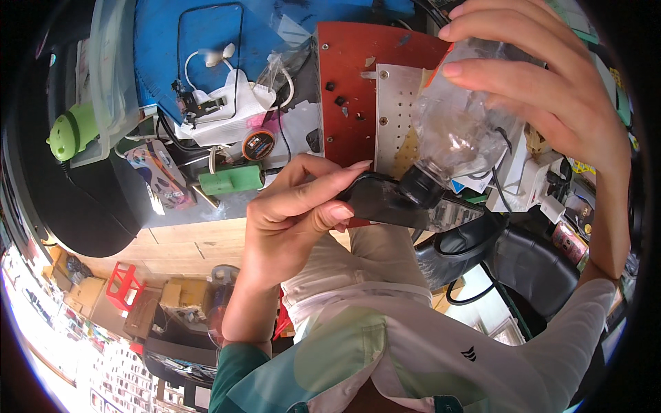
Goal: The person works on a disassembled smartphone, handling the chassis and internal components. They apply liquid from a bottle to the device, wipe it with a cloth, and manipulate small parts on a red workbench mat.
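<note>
My left hand [292,206] pinches one end of a thin, glossy black slab [385,205] shaped like a phone, between thumb and fingers. The slab lies nearly flat above the table's front edge, its far end reflecting light. My right hand [551,82] is wrapped round a clear plastic bottle [451,127], tilted with its neck down. The bottle's black cap [422,184] is at the slab's upper face; whether they touch I cannot tell. Behind the bottle is a perforated metal plate [396,117] on a red board [348,76].
Left of the board are an orange-black round tin [259,144], a green cylinder [231,179], white cloth [234,93] and cables on a blue mat [162,48]. A white power strip [520,189] stands at right, above a black chair [537,261]. A green figure [72,131] sits far left.
</note>
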The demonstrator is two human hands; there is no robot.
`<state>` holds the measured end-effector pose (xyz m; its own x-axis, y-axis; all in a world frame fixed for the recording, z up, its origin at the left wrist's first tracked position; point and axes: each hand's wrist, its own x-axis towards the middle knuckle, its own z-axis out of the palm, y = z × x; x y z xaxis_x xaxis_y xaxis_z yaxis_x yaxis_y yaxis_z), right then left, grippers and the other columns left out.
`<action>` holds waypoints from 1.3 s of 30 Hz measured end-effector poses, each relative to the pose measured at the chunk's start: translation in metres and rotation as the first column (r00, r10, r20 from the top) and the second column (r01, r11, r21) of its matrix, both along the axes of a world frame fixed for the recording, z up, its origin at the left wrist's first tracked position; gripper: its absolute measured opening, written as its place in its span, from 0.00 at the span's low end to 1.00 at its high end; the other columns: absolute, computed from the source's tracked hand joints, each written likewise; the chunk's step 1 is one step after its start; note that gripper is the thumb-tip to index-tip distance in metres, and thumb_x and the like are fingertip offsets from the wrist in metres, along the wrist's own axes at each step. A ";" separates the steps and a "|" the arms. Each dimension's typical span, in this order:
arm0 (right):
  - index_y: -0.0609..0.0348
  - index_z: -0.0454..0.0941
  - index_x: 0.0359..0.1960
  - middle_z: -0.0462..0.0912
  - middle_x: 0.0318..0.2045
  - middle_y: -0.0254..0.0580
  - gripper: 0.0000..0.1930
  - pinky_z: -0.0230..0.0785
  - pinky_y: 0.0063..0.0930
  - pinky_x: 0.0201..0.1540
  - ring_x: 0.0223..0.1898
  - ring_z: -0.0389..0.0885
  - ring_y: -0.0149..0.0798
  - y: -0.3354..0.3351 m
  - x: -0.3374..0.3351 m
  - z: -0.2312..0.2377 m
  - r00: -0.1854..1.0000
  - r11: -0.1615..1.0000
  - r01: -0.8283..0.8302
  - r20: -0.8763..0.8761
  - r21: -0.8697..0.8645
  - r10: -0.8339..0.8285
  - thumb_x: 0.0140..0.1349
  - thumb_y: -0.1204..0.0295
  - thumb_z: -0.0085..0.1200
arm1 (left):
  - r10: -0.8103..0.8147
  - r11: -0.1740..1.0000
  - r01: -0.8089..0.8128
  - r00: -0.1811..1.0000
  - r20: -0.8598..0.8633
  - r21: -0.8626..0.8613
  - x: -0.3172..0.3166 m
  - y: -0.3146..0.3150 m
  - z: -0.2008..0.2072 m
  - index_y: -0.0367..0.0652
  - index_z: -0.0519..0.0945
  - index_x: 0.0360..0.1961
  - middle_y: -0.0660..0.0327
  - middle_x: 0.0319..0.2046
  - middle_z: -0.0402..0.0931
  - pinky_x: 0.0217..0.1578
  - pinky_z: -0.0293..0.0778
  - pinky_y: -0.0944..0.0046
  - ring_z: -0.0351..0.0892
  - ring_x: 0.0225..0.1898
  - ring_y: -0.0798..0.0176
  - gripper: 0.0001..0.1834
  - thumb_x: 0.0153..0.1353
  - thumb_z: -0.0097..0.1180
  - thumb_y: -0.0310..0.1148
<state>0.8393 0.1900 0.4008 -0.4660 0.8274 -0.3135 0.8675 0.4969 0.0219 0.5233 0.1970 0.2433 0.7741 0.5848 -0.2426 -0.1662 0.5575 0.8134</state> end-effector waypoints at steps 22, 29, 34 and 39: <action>0.56 0.81 0.61 0.82 0.58 0.54 0.32 0.75 0.51 0.61 0.60 0.81 0.61 0.001 0.000 0.005 1.000 1.000 0.002 0.002 -0.009 -0.002 0.48 0.79 0.69 | -0.020 1.000 0.021 0.999 -0.041 0.017 0.002 0.002 0.001 0.40 0.85 0.62 0.60 0.48 0.78 0.37 0.79 0.72 0.78 0.37 0.73 0.21 0.67 0.66 0.25; 0.56 0.81 0.60 0.82 0.58 0.54 0.32 0.75 0.51 0.61 0.60 0.81 0.61 0.005 -0.001 0.000 1.000 1.000 -0.011 -0.014 -0.005 0.011 0.48 0.80 0.69 | -0.008 1.000 0.010 0.999 -0.044 0.029 0.001 0.001 0.001 0.40 0.85 0.62 0.59 0.47 0.78 0.35 0.78 0.73 0.78 0.35 0.73 0.20 0.69 0.65 0.25; 0.56 0.81 0.60 0.82 0.58 0.55 0.32 0.75 0.51 0.61 0.60 0.81 0.61 0.006 -0.002 0.003 1.000 1.000 -0.008 -0.007 -0.011 0.008 0.48 0.80 0.69 | -0.013 0.999 0.014 0.999 -0.039 0.029 0.003 0.001 0.001 0.40 0.85 0.62 0.59 0.47 0.78 0.35 0.77 0.73 0.78 0.35 0.73 0.20 0.69 0.65 0.25; 0.56 0.81 0.60 0.82 0.58 0.55 0.32 0.75 0.51 0.61 0.60 0.81 0.61 0.008 -0.002 0.003 1.000 1.000 -0.014 -0.006 -0.010 0.014 0.48 0.80 0.69 | -0.010 1.000 0.010 0.999 -0.039 0.012 0.003 0.000 0.002 0.40 0.85 0.62 0.60 0.47 0.78 0.35 0.77 0.73 0.77 0.36 0.73 0.20 0.69 0.65 0.25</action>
<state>0.8368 0.1980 0.4037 -0.4790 0.8179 -0.3186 0.8608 0.5088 0.0118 0.5259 0.1969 0.2448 0.7701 0.5799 -0.2659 -0.1285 0.5493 0.8257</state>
